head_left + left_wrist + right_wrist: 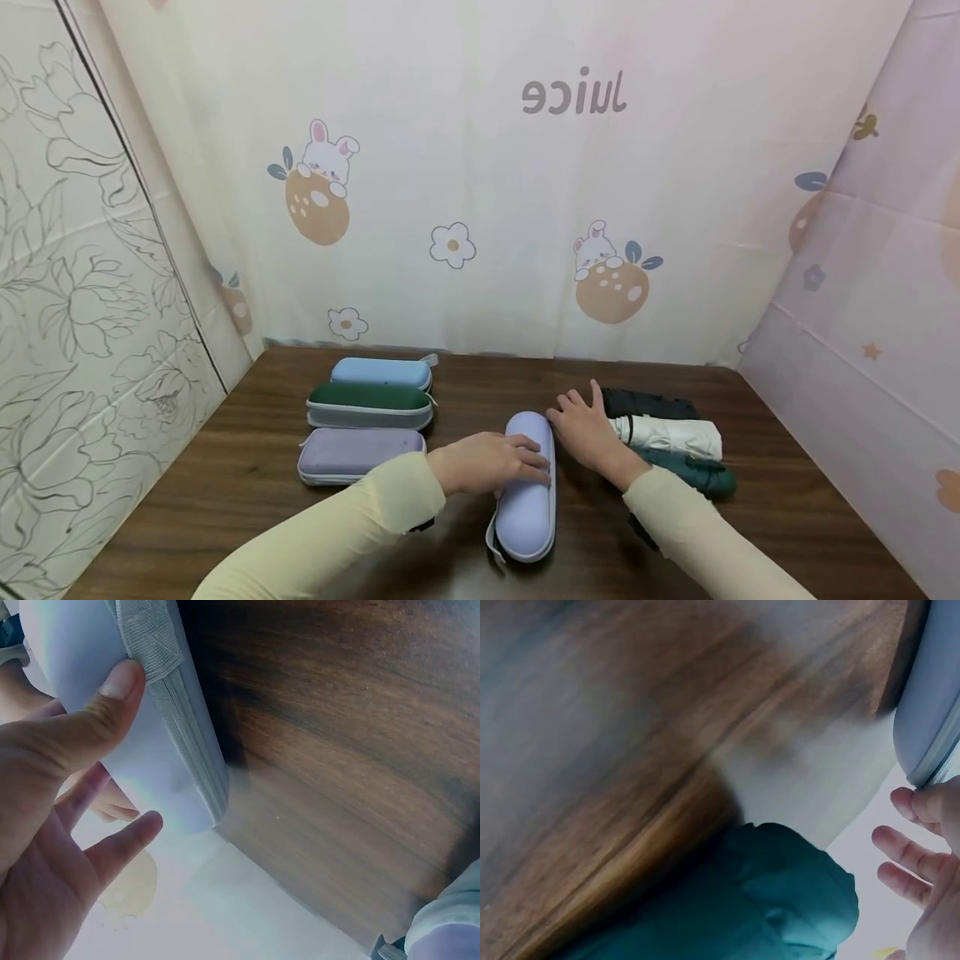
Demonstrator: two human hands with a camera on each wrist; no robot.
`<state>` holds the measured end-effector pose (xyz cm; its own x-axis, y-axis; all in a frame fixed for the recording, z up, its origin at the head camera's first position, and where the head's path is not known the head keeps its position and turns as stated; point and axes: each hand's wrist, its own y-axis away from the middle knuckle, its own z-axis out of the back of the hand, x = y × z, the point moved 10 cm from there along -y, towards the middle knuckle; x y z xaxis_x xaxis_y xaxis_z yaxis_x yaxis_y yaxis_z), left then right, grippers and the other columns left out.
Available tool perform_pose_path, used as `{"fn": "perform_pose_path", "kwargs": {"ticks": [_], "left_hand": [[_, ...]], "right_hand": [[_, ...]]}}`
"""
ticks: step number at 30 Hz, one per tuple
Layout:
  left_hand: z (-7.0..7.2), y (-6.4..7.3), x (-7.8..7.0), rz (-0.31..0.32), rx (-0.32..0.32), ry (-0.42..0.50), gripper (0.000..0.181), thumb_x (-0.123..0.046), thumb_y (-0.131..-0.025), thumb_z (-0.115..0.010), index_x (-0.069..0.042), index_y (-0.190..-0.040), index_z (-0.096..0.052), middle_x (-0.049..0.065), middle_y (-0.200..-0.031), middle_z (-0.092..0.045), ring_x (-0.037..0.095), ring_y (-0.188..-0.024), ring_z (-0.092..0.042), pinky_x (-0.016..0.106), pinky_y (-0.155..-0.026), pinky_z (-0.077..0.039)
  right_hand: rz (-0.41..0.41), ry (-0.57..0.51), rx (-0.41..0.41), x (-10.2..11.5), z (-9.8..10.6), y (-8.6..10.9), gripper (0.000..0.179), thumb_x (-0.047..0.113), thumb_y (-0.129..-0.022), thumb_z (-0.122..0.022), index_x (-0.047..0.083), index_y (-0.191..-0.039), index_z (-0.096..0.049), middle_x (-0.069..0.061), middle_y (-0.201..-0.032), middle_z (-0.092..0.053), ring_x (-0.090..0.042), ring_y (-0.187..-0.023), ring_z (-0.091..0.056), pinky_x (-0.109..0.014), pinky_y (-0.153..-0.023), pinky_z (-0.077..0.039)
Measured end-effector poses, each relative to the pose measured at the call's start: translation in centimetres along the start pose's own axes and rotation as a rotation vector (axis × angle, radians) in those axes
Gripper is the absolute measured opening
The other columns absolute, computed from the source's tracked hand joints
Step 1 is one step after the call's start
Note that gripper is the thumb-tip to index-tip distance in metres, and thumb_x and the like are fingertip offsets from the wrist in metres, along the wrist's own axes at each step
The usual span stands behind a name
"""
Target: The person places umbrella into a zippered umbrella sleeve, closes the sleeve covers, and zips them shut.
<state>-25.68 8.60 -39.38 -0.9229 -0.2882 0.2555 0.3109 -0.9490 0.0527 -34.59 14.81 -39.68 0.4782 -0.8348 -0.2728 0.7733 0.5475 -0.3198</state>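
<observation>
A lavender zip case [525, 512] lies lengthwise in the middle of the table, its grey strap loop [492, 537] at the near end. Across its top my left hand [487, 462] holds it, fingers over the far side. The left wrist view shows the thumb [120, 690] pressing beside the grey zipper band [184, 739]. At the case's far right end is my right hand [588, 425]. Its thumb and index finger [930, 804] pinch at the zipper edge, where the fingertips hide the pull; the other fingers spread out.
On the left lie a light blue case [381, 372], a dark green and grey case [369, 400] and a purple case [362, 452]. On the right, beside my right forearm, are folded black [652, 403], white [675, 437] and teal [697, 473] umbrellas. A printed curtain [480, 167] hangs behind the table.
</observation>
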Motion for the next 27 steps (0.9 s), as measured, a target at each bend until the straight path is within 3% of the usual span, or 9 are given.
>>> {"fn": "perform_pose_path", "kwargs": {"ticks": [14, 22, 27], "left_hand": [[0.1, -0.1, 0.3, 0.023, 0.014, 0.010, 0.070, -0.026, -0.075, -0.082, -0.031, -0.138, -0.051, -0.012, -0.140, -0.048, 0.011, -0.130, -0.040, 0.027, -0.094, -0.043], [0.4, -0.1, 0.5, 0.052, -0.021, 0.032, 0.069, -0.031, -0.075, -0.080, -0.025, -0.138, -0.052, -0.013, -0.137, -0.050, 0.010, -0.126, -0.042, 0.029, -0.095, -0.043], [0.4, 0.0, 0.6, 0.076, -0.069, 0.020, 0.065, -0.042, -0.077, -0.076, -0.024, -0.135, -0.054, -0.014, -0.132, -0.054, 0.010, -0.121, -0.045, 0.029, -0.096, -0.042]], "right_hand": [[0.114, -0.019, -0.004, 1.8, 2.1, 2.8, 0.013, 0.006, -0.081, -0.073, 0.013, -0.092, -0.071, -0.008, -0.097, -0.060, -0.029, -0.100, -0.052, -0.070, -0.096, -0.025], [0.165, -0.039, -0.019, 3.1, 3.1, 4.4, 0.011, 0.012, -0.081, -0.075, 0.017, -0.090, -0.069, -0.005, -0.093, -0.058, -0.026, -0.098, -0.052, -0.067, -0.095, -0.029], [0.203, -0.086, -0.019, 3.7, 3.2, 4.6, 0.007, 0.018, -0.085, -0.071, 0.015, -0.090, -0.068, -0.002, -0.085, -0.056, -0.021, -0.087, -0.051, -0.053, -0.087, -0.042]]}}
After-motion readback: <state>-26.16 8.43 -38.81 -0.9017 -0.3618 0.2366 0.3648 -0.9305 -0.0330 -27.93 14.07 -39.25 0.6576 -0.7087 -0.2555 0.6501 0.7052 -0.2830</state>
